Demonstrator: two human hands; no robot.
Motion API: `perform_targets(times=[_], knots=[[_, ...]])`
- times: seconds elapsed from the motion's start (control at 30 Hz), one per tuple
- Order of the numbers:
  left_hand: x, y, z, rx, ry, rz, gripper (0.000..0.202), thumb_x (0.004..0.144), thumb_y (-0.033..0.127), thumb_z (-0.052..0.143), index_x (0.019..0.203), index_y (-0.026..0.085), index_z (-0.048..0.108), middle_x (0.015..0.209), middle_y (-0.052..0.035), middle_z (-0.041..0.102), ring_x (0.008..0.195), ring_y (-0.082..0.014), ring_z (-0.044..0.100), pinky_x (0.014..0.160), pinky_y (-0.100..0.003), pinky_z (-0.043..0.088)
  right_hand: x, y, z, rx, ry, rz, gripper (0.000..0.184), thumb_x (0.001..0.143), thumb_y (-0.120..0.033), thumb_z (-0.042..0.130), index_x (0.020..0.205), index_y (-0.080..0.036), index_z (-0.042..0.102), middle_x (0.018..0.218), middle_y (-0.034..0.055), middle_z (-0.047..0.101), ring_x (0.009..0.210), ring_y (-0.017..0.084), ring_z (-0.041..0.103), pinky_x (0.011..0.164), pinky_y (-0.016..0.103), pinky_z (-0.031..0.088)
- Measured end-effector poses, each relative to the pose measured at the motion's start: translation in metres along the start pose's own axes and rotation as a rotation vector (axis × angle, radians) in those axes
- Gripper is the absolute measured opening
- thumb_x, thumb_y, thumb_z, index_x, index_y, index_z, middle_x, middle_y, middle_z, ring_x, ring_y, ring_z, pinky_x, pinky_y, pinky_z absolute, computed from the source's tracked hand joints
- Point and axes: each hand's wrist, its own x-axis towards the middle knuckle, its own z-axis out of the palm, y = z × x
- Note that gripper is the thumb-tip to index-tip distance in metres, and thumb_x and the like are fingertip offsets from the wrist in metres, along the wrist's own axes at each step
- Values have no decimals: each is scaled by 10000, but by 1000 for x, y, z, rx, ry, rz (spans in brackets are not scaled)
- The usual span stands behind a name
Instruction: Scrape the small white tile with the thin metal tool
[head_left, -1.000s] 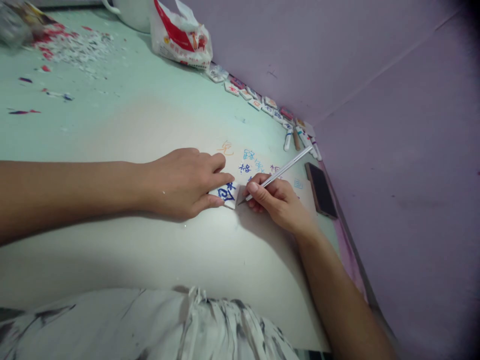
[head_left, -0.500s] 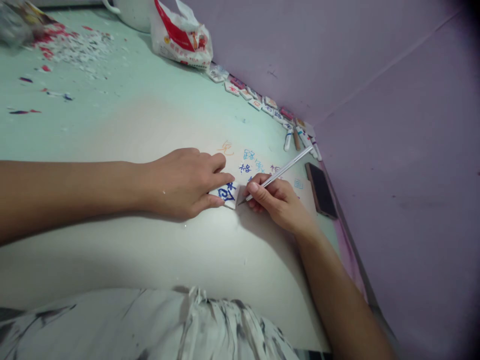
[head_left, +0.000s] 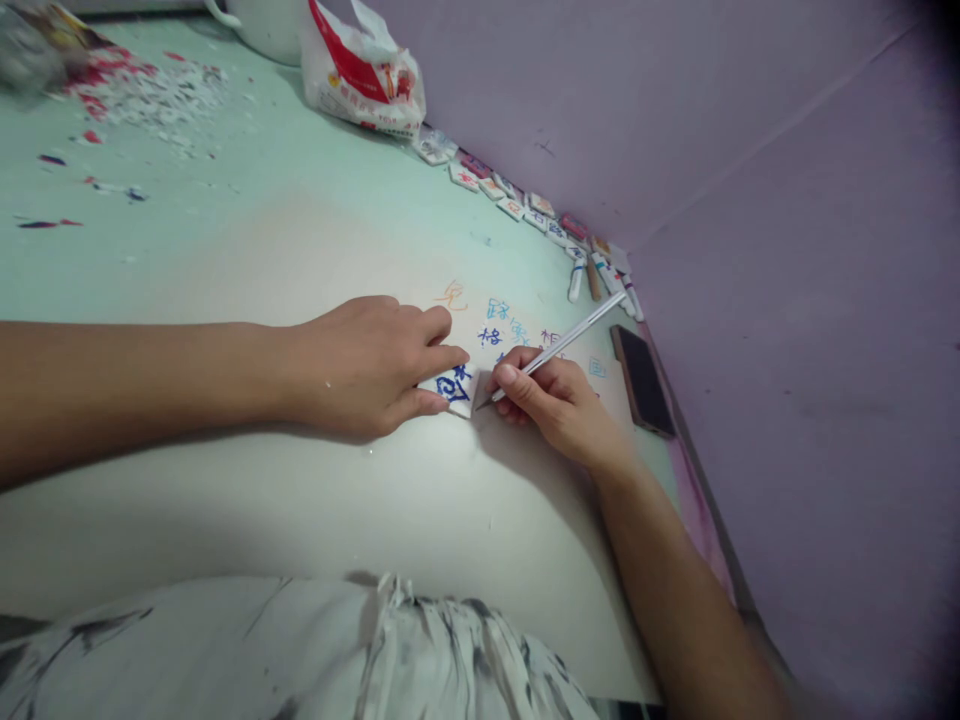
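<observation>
Thumb and forefinger of the left hand (head_left: 367, 368), parted just enough to straddle it, hold a white tile (head_left: 454, 390) flat on the table (head_left: 247, 510); a blue character is drawn on its face. Close by, the right hand (head_left: 551, 400) is curled in a writing grip round a slim silver pen-like tool (head_left: 570, 337), its dark point at the tile's right-hand edge — whether touching, I cannot tell. Just beyond both hands run coloured handwritten characters (head_left: 491, 336). Right of the right hand lies a phone (head_left: 643, 382); farther ahead, markers (head_left: 576, 280) and lettered tiles (head_left: 511, 209) line the wall (head_left: 720, 140). Well beyond the left hand — a plastic bag (head_left: 364, 80) and scattered shavings (head_left: 176, 95).
</observation>
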Motion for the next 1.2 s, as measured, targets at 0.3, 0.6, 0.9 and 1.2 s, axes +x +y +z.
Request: perform_targets(times=[0.3, 0.6, 0.9, 1.2], knots=[[1, 0, -1, 10, 0, 1, 447, 980, 478, 382, 1286, 242, 605, 1100, -112, 617, 733, -224, 583, 682, -361, 392, -1, -1, 0, -17, 0, 20, 614, 839, -731, 581, 587, -171, 569, 760, 22, 590, 578, 88, 502, 564, 246, 418], [0, 0, -1, -7, 18, 5, 446, 976, 473, 390, 1278, 234, 616, 1089, -115, 623, 716, -211, 579, 682, -349, 391, -1, -1, 0, -5, 3, 7, 605, 847, -709, 595, 581, -167, 569, 759, 21, 588, 575, 85, 507, 556, 244, 416], [1, 0, -2, -4, 12, 5, 453, 973, 475, 379, 1266, 232, 623, 1084, -119, 622, 712, -230, 588, 670, -373, 403, 0, -1, 0, -28, 4, 30, 625, 826, -747, 581, 586, -170, 578, 772, 34, 603, 574, 93, 500, 559, 251, 427], [0, 1, -2, 3, 1, -2, 449, 977, 481, 383, 1277, 239, 613, 1094, -113, 620, 717, -210, 582, 679, -358, 401, 0, -2, 0, -30, 3, 17, 623, 833, -742, 577, 585, -171, 572, 768, 31, 596, 575, 92, 498, 570, 255, 426]])
